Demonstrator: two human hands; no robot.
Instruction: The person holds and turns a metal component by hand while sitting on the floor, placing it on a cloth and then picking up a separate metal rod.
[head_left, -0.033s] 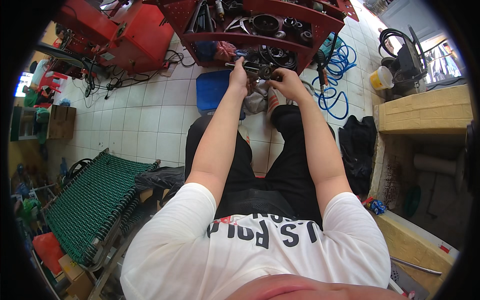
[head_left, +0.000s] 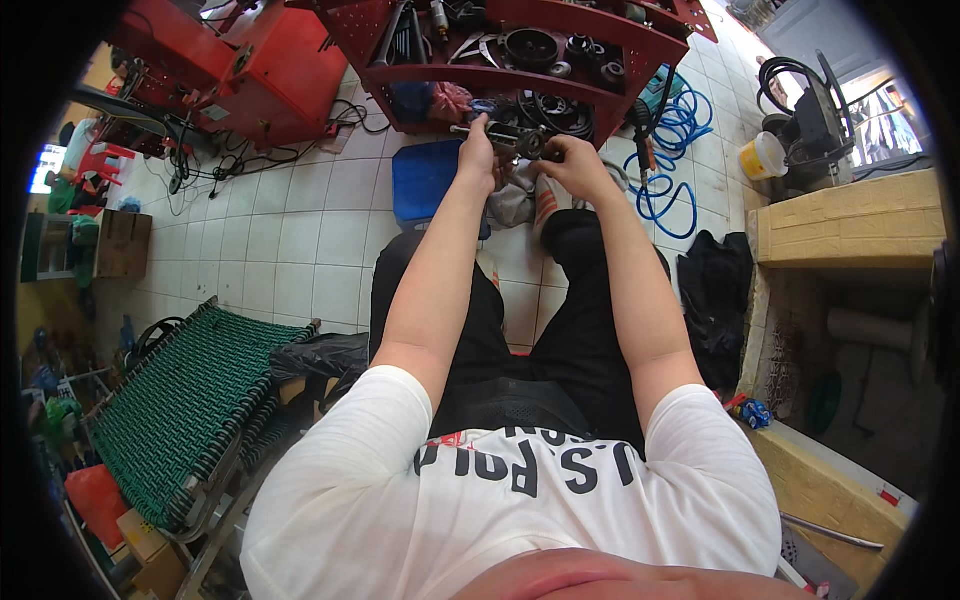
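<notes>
Both my arms reach forward over my knees toward a dark metal mechanical part point(head_left: 520, 143) with a round section at its right end. My left hand point(head_left: 478, 160) is closed on the part's left side, the thumb pointing up along it. At the right end, the bent fingers of my right hand point(head_left: 572, 164) are drawn together against the round section. What the right fingertips pinch is too small to make out. Just below the part lie a grey cloth point(head_left: 514, 203) and my feet. The part's underside is hidden.
Ahead stands a red tool cart point(head_left: 480, 78) with metal parts on its shelves. A blue plastic stool or box point(head_left: 420, 185) is left of my left hand. Blue hose point(head_left: 668, 205) coils on the right floor. A green woven cot point(head_left: 190, 400) stands at left, red machines point(head_left: 275, 85) behind.
</notes>
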